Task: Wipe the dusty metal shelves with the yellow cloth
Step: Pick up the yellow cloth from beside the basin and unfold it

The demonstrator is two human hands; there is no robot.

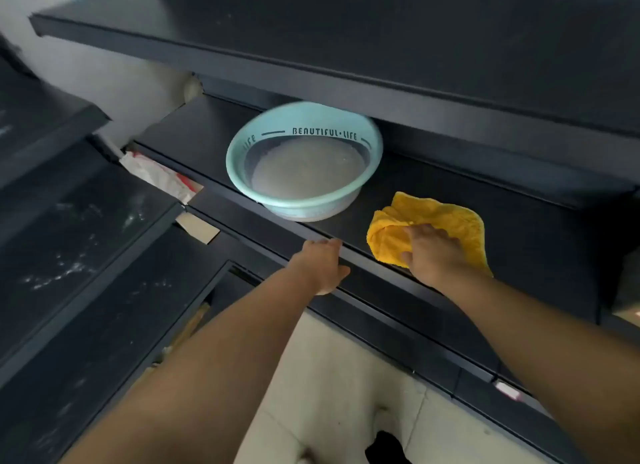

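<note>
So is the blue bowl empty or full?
Partly full. The bowl stands upright on the shelf, and cloudy grey water covers its bottom, stopping below the lettering on its inner wall.

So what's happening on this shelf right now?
A person is wiping a dark metal shelf. The right hand holds the yellow cloth down on it, just right of a teal basin of cloudy water. The left hand grips the shelf's front edge. The left shelves look dusty.
</note>
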